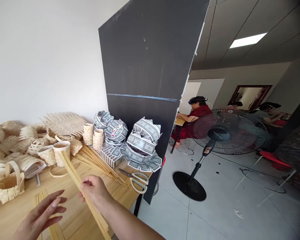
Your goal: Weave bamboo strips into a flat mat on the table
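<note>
Your right grip (pixel 96 191) is pinched round a bundle of long strips (pixel 73 173) slanting over the table (pixel 72 213). Your left grip (pixel 46 213) is spread and empty, just left of it, above flat strips (pixel 56 231). If your right pinch slackens, the bundle could slide apart, as no tie shows. Its far end overlaps a cup (pixel 57 156) ahead of your grip; a forward swing might topple that.

White rectangular ceiling panel (pixel 248 40) glowing; smooth white wall (pixel 45 56) bright. Dimmer beyond right edge of light-brown wooden desk (pixel 75 213). Right-hand picture corners vignetted dark.
</note>
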Tool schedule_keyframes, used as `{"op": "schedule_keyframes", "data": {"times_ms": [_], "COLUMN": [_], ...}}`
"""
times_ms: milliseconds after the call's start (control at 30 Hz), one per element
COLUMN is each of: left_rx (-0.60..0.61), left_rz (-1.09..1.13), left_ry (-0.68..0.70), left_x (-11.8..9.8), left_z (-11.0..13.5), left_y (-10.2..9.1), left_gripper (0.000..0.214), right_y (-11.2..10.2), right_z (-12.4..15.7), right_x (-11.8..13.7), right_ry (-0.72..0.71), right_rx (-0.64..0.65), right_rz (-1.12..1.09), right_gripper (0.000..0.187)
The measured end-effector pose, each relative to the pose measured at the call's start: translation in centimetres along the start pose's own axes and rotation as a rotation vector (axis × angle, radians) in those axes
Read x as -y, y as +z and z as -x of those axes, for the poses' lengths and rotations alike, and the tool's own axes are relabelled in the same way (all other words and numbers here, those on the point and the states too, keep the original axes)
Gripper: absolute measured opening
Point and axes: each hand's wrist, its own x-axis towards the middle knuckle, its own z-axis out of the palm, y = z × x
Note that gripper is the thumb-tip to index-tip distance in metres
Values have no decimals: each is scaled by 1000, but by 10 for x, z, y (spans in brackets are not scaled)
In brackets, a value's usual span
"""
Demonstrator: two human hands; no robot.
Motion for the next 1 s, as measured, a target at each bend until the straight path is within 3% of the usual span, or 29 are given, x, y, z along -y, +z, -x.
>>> {"op": "schedule_keyframes", "data": {"times_ms": [100, 233, 400, 667, 1000], "left_rx": [-66, -116, -104, -55, -114], "left_rz": [220, 348, 408, 383, 413], "left_ry": [-76, -75, -114, -146, -168], "left_x": [-22, -30, -29, -22, -21], "left_z": [9, 10, 7, 2, 2], "left_y": [22, 35, 34, 30, 31], "left_gripper": [56, 39, 37, 36, 32], "right_y": [14, 21, 21, 23, 15], "right_z": [13, 23, 24, 21, 16], "right_x": [-5, -7, -12, -21, -26], "right_ry": [-45, -69, -73, -61, -64], "right_rx": [64, 87, 94, 98, -2], "right_rz": [48, 140, 161, -4, 109], "right_gripper": [14, 15, 15, 10, 10]}}
